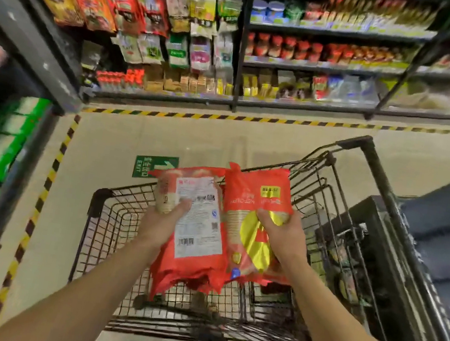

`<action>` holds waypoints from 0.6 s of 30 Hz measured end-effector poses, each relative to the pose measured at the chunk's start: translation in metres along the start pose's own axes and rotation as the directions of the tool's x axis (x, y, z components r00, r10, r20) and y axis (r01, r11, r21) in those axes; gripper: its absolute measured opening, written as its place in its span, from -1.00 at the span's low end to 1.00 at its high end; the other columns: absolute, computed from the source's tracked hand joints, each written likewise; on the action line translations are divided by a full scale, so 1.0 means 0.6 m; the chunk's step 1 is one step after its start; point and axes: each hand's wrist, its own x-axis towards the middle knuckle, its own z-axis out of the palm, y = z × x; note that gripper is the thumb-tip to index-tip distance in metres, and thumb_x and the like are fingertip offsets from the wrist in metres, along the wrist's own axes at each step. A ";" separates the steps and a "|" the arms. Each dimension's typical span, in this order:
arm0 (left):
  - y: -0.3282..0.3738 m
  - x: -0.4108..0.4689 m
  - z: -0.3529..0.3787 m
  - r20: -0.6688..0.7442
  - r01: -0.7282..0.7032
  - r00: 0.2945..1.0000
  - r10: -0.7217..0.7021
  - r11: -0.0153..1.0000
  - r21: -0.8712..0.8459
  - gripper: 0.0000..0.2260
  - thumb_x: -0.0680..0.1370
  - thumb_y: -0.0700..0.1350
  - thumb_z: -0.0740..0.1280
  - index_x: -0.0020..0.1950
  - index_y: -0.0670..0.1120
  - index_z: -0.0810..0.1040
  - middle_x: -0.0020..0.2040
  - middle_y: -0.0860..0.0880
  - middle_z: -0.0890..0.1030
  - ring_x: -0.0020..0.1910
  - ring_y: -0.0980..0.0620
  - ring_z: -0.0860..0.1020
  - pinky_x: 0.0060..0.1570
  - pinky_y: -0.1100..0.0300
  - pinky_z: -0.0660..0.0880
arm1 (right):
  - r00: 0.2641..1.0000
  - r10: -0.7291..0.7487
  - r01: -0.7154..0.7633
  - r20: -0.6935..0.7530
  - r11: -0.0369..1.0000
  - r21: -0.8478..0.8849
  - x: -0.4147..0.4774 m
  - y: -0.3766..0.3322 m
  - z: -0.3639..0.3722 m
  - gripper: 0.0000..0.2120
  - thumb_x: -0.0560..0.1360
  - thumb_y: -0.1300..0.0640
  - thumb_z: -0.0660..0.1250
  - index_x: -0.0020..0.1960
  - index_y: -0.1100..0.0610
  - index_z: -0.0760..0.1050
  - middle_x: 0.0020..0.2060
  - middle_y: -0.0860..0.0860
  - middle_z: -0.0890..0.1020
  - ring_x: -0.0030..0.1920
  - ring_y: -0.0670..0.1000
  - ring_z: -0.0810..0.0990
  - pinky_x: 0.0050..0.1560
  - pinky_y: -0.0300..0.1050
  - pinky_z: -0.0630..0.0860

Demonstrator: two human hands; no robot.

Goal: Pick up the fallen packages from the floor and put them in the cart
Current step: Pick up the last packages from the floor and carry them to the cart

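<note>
Hands [164,219] grip red packages [200,225] — above cart [108,228].

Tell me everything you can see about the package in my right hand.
The package is a glossy red plastic bag with a big yellow circle, a small yellow label near its far end and a blue mark near its close end. It is held lengthwise above the cart, printed side up. The right hand grips it from the right, fingers over the yellow circle. Its left edge meets the other red package.
</note>
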 end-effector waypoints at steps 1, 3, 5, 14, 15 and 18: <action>-0.008 0.016 0.013 -0.010 0.009 1.000 -0.009 1.000 0.016 -0.75 0.62 0.13 0.53 0.13 -0.02 0.74 -0.10 -0.04 0.85 -0.19 -0.02 0.84 -0.07 0.04 0.77 | 1.000 0.000 0.001 0.017 1.000 -0.019 0.019 0.005 0.000 -0.48 0.54 -0.18 0.53 0.30 0.03 0.37 -0.05 -0.13 0.62 -0.17 -0.18 0.60 -0.25 -0.22 0.47; -0.020 0.044 0.031 -0.034 0.010 0.999 -0.009 1.000 0.029 -0.79 0.60 0.13 0.56 0.06 0.00 0.72 -0.23 0.08 0.83 -0.35 0.18 0.78 -0.31 0.28 0.69 | 0.999 0.000 0.002 0.047 0.999 -0.036 0.053 0.016 0.005 -0.45 0.53 -0.20 0.54 0.33 0.05 0.40 -0.04 -0.13 0.64 -0.11 -0.12 0.66 -0.16 -0.16 0.55; -0.028 0.070 0.045 -0.036 0.040 0.999 -0.039 0.999 0.029 -0.58 0.47 0.25 0.62 0.15 0.00 0.72 -0.12 0.01 0.85 -0.27 0.10 0.81 -0.25 0.21 0.73 | 0.998 0.018 -0.016 0.059 0.999 -0.038 0.083 0.028 0.015 -0.41 0.50 -0.22 0.56 0.35 0.05 0.43 0.04 -0.07 0.67 0.02 0.02 0.72 0.04 -0.02 0.63; -0.055 0.163 0.096 -0.028 0.167 0.986 -0.165 0.981 0.100 -0.24 0.33 0.40 0.64 0.37 -0.02 0.62 0.03 -0.07 0.84 -0.11 -0.06 0.84 -0.23 0.14 0.75 | 0.972 0.220 -0.219 0.085 0.975 -0.028 0.151 0.084 0.038 -0.45 0.52 -0.18 0.55 0.32 0.02 0.38 -0.03 -0.13 0.63 -0.15 -0.12 0.59 -0.06 -0.04 0.59; -0.053 0.165 0.102 -0.034 0.179 0.984 -0.177 0.978 0.104 -0.36 0.43 0.33 0.63 0.36 0.01 0.61 0.03 -0.06 0.82 -0.10 -0.05 0.82 -0.26 0.18 0.73 | 0.972 0.220 -0.217 0.085 0.975 -0.044 0.157 0.087 0.037 -0.45 0.51 -0.21 0.54 0.30 0.00 0.37 -0.03 -0.13 0.62 -0.14 -0.10 0.61 -0.02 0.00 0.62; -0.076 0.189 0.117 -0.144 0.221 0.971 -0.191 0.948 0.230 0.02 0.20 0.65 0.52 0.53 0.16 0.46 0.27 -0.10 0.72 0.23 -0.21 0.72 0.24 -0.15 0.69 | 0.974 0.208 -0.199 0.094 0.975 -0.098 0.170 0.096 0.033 -0.47 0.53 -0.23 0.51 0.28 -0.01 0.33 -0.05 -0.11 0.59 -0.12 -0.05 0.61 -0.02 -0.02 0.59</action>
